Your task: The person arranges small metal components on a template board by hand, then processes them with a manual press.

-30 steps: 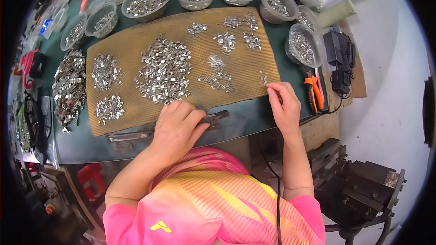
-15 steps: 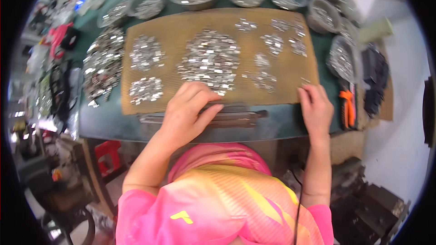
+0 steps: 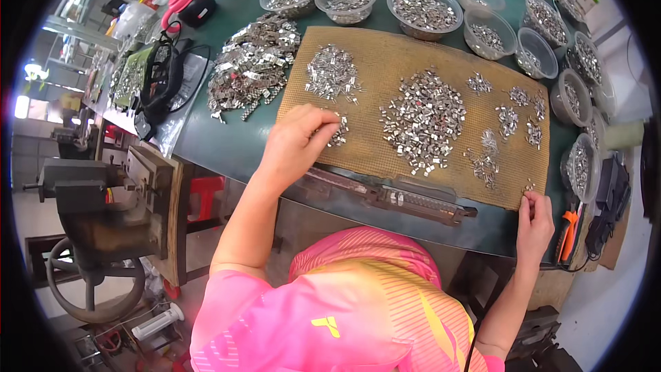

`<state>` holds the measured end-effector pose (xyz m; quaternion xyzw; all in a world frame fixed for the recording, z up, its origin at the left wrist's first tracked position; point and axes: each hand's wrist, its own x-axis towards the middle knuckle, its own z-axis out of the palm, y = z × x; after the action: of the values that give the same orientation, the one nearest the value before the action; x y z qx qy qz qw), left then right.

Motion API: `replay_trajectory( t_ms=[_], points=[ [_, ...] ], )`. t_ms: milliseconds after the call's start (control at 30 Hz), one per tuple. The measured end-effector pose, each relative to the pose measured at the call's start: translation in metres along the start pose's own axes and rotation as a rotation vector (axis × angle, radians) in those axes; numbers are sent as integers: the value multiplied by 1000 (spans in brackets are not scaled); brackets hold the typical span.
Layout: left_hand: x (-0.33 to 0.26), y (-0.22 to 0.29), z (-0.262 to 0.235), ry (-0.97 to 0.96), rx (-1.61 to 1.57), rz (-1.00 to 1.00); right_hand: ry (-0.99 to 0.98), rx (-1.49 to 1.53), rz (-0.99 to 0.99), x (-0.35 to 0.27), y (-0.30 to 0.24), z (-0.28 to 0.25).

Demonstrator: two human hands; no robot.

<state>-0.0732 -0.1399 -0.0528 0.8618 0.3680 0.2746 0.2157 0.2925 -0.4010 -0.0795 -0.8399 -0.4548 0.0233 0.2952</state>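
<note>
My left hand [image 3: 295,141] is over the near left corner of a tan ribbed mat [image 3: 368,100], thumb and index finger pinched together. It partly covers a small heap of silver metal pieces [image 3: 339,134]; whatever sits between its fingertips is too small to make out. At the mat's near right corner my right hand [image 3: 536,226] is also pinched, just below a few loose metal bits [image 3: 529,184]. A big heap of small shiny metal pieces [image 3: 423,118] lies mid-mat between the hands. Along the mat's front edge rests a long dark slotted metal bar [image 3: 420,201].
Clear plastic bowls of metal parts [image 3: 425,10] line the back and right side. A large pile of linked metal pieces [image 3: 251,65] lies left of the mat. Orange-handled pliers [image 3: 569,234] are at the right edge; a pink and black pot [image 3: 189,5] stands at back left.
My left hand has gone from the big middle heap to the small near left heap. My right hand stays by the near right corner. The whole view has turned and shifted.
</note>
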Motion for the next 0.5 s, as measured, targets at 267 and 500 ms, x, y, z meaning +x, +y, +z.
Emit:
replay_trajectory(
  t_ms=[267, 500],
  points=[
    [-4, -7, 16, -3, 280, 202, -25, -87, -121, 4, 0, 3],
    [-11, -20, 34, 17, 336, 211, -4, -143, -209, 4, -10, 1]
  ],
)
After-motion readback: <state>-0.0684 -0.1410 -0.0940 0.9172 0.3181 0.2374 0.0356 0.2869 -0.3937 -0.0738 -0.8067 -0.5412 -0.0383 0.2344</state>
